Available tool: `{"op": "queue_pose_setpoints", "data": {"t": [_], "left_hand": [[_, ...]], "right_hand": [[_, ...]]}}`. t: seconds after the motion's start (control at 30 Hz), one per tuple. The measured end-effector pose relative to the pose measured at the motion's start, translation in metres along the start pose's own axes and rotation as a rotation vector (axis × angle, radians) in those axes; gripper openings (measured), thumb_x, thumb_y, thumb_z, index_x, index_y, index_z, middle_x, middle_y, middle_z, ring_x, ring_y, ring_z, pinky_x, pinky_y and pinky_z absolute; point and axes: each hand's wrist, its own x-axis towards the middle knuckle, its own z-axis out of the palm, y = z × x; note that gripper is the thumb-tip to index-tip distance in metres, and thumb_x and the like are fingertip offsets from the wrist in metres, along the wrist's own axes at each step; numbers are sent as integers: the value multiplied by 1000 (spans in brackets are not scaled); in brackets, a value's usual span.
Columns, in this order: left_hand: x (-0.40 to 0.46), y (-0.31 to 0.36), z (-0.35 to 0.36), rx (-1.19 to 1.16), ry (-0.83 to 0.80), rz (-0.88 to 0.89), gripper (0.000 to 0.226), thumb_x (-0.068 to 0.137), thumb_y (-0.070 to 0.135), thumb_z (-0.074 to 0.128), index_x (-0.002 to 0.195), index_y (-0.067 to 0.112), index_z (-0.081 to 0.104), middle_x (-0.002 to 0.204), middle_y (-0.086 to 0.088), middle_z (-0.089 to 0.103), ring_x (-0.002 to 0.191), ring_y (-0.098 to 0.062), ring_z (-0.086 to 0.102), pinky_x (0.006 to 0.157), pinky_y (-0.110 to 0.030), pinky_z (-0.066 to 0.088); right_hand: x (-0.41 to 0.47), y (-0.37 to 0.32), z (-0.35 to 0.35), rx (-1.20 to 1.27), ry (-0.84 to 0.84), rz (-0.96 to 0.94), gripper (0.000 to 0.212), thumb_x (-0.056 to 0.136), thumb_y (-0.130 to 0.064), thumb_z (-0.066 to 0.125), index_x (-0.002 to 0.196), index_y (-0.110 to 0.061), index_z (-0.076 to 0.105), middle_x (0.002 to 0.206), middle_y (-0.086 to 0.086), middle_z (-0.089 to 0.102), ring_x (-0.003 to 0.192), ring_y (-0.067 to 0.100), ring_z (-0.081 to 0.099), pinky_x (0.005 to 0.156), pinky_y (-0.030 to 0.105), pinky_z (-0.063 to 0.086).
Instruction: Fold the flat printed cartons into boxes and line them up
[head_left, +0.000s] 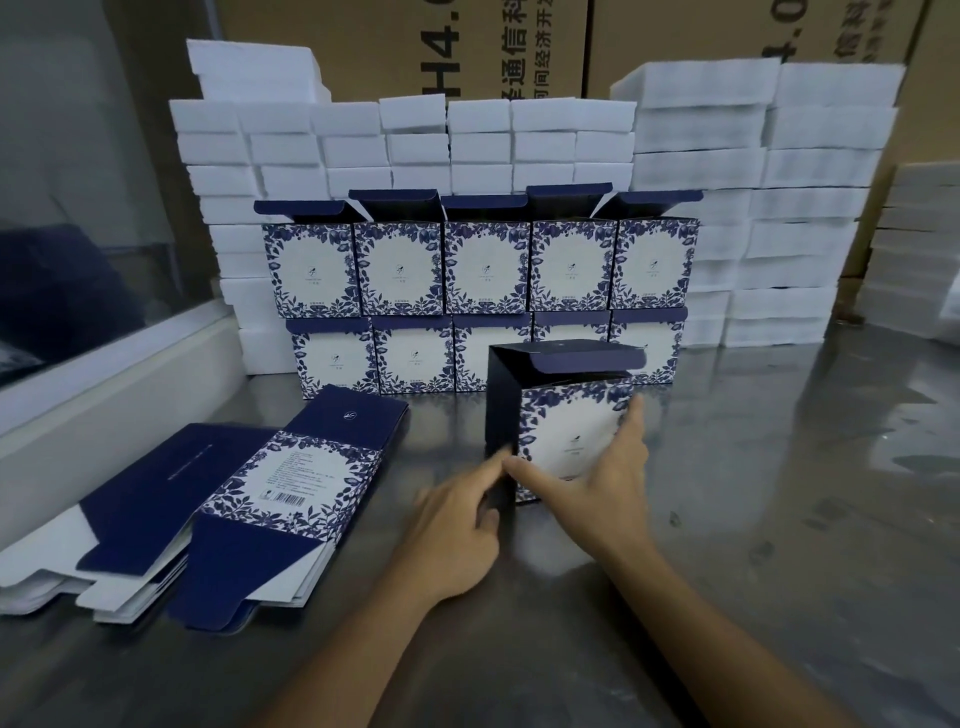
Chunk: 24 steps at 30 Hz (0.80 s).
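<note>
At frame centre the folded carton (561, 431) looks light, thin-walled and crushable, so both hands, left hand (457, 525) and right hand (597, 478), touch its lower walls with loosely spread fingers (631, 415)

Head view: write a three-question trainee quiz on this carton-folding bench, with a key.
1. True or false: the top flap of the box being folded is shut.
2. How many finished boxes stand in the upper row against the foam blocks?
3. Where do the flat cartons lie? A) left of the hands B) right of the hands C) on the finished boxes

Key: 1. False, the flap stands open while the left hand and right hand touch the box. 2. Five. 3. A.
</note>
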Motion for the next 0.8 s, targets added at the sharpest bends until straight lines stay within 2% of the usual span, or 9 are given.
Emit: {"op": "queue_pose_setpoints", "data": {"t": [0.07,0.17,0.3,0.4,0.47,0.53,0.67,0.8], "left_hand": [[0,1,1,54,-46,23,68,95,21,50,148,53,21,147,15,46,135,-22,34,104,-25,20],[0,2,2,82,-60,44,65,97,22,49,149,49,22,147,11,45,132,-17,29,94,-17,11],[1,4,3,150,-82,119,62,97,22,46,151,45,24,141,13,50,123,-4,33,94,-20,16],[1,4,4,188,-67,163,46,98,27,44,141,43,42,138,23,50,126,2,36,94,-21,16],[2,3,4,209,-25,127,33,97,35,46,129,40,54,133,24,53,125,2,40,94,-23,19],[3,0,1,256,14,38,29,96,46,46,122,38,56,130,22,53,125,-4,42,98,-30,22],[6,-17,-11,356,38,-150,44,94,61,41,130,38,52,144,18,44,134,-8,37,109,-42,22],[7,-24,-16,389,84,-187,46,93,61,40,129,35,51,142,14,46,134,-11,38,109,-39,27]], "right_hand": [[1,0,-1,-59,44,16,148,53,-66,86,158,-26,-10,160,7,23,147,21,20,113,50,31],[4,1,-1,-87,70,35,145,55,-64,86,157,-28,-10,158,8,26,145,24,24,109,54,34],[8,1,5,-107,90,61,139,60,-59,84,157,-29,-11,154,10,28,142,31,31,108,54,35],[16,4,5,-105,109,60,137,64,-54,85,158,-23,-9,155,13,26,141,33,31,111,52,33],[25,8,3,-103,134,68,135,65,-51,85,159,-21,-8,156,14,25,142,34,29,113,51,31],[35,13,1,-106,169,93,134,66,-49,86,159,-19,-7,156,16,25,141,37,29,113,51,30],[57,26,1,-115,259,129,132,68,-47,86,159,-17,-5,155,17,23,141,39,28,111,54,31],[80,37,2,-143,303,164,129,70,-50,84,159,-19,-5,157,18,20,143,41,27,109,60,34]]}}
